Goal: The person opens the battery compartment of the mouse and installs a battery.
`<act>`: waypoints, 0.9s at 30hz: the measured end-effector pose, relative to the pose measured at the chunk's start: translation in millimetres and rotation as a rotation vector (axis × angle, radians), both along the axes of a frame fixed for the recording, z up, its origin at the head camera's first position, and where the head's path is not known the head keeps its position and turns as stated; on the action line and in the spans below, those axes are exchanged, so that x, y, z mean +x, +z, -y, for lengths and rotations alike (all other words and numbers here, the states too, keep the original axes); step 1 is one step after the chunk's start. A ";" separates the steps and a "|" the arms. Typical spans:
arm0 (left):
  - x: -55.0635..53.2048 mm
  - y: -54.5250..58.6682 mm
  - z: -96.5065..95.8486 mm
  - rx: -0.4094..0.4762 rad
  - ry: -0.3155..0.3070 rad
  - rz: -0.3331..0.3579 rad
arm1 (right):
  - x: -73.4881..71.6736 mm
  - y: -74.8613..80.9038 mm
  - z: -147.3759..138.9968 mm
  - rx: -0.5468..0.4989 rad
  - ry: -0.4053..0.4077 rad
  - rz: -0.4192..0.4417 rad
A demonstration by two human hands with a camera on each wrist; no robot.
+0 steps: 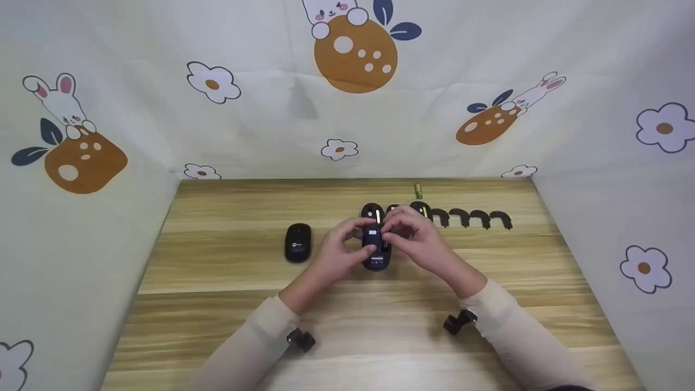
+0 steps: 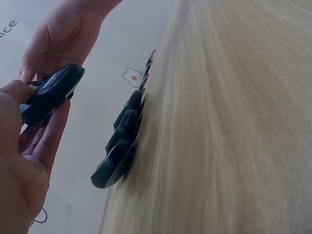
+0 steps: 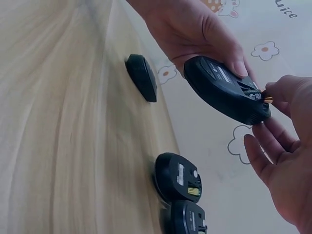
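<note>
My left hand (image 1: pixel 342 247) grips a black computer mouse (image 3: pixel 219 90) above the table, underside up, with its battery compartment uncovered. In the right wrist view a dark battery (image 3: pixel 253 94) with a copper-coloured end lies at that compartment. The thumb and a finger of my right hand (image 3: pixel 287 122) pinch the battery at its copper end; other right fingers spread below the mouse. From the left wrist view the held mouse (image 2: pixel 53 92) appears between both hands, its compartment hidden.
Behind the hands stand more overturned mice (image 1: pixel 373 209) in a row, some with a yellow-green battery inside. Several curved black covers (image 1: pixel 460 215) continue the row rightward. A green battery (image 1: pixel 418 190) lies farther back. One upright mouse (image 1: pixel 298 243) sits left, on the wooden table (image 1: pixel 228 206).
</note>
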State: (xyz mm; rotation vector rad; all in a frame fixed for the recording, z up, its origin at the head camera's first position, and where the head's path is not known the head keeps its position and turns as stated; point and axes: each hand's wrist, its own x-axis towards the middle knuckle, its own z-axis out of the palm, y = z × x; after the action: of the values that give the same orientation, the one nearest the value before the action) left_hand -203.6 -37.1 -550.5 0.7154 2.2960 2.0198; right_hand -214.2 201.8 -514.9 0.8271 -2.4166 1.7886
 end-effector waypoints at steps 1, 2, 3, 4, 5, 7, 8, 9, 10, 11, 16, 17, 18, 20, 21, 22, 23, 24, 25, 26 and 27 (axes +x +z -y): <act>0.3 0.0 -0.1 0.002 0.003 -0.002 | 0.1 -0.7 0.6 -0.021 0.002 0.020; 0.4 0.0 -0.2 0.003 0.007 -0.005 | 0.5 -1.3 1.6 -0.048 0.004 0.038; 0.5 -0.3 -0.4 0.007 0.011 -0.008 | 0.8 -1.9 2.7 -0.075 0.007 0.055; 0.5 -0.7 -0.7 0.006 0.016 -0.013 | 1.0 -2.5 3.4 -0.093 0.009 0.070; 0.6 -1.1 -0.9 0.008 0.019 -0.013 | 1.3 -3.1 4.2 -0.112 0.012 0.084; 1.2 -1.7 -1.4 0.017 0.019 -0.015 | 2.2 -4.0 5.6 -0.139 0.010 0.110; 1.2 -2.2 -1.7 0.017 0.021 -0.023 | 2.6 -4.4 6.2 -0.148 0.006 0.117; 1.4 -2.2 -1.9 0.019 0.019 -0.029 | 2.9 -4.5 6.6 -0.152 0.002 0.122; 1.5 -2.2 -2.1 0.019 0.019 -0.036 | 3.4 -4.6 7.1 -0.157 -0.003 0.126; 1.4 -2.3 -2.5 0.021 0.017 -0.043 | 3.9 -4.7 7.6 -0.165 -0.009 0.129; 0.3 -1.2 -4.4 0.037 0.007 -0.065 | 5.8 -5.8 10.5 -0.191 -0.031 0.110; 0.3 -1.2 -4.7 0.040 0.004 -0.064 | 6.0 -6.1 11.1 -0.192 -0.034 0.108; 0.5 -1.1 -4.9 0.043 0.002 -0.060 | 6.3 -6.4 11.5 -0.194 -0.035 0.104; 1.0 -1.0 -5.0 0.040 -0.003 -0.048 | 6.4 -7.1 12.3 -0.191 -0.042 0.102; 1.3 -1.0 -5.0 0.035 -0.003 -0.043 | 6.3 -7.5 12.5 -0.184 -0.047 0.103; 1.8 -1.1 -4.7 0.029 -0.003 -0.036 | 6.3 -8.1 12.8 -0.178 -0.051 0.107; 1.9 -1.4 -4.5 0.021 -0.002 -0.030 | 6.2 -8.9 12.9 -0.171 -0.055 0.111; 2.1 -1.4 -4.2 0.010 0.000 -0.024 | 6.1 -9.9 12.9 -0.163 -0.061 0.115; 2.2 -1.5 -3.9 0.002 0.001 -0.019 | 6.0 -10.8 12.6 -0.153 -0.067 0.119; 2.0 -1.9 -3.6 -0.005 0.003 -0.018 | 5.9 -11.8 12.3 -0.141 -0.072 0.124; 1.8 -2.6 -3.3 -0.005 0.000 -0.017 | 6.0 -12.6 11.7 -0.132 -0.074 0.131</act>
State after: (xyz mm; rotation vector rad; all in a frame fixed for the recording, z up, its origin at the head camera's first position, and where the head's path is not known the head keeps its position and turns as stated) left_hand -201.9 -33.8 -553.1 0.7353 2.3092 2.0149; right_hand -208.2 190.2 -527.5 0.6192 -2.3369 2.0073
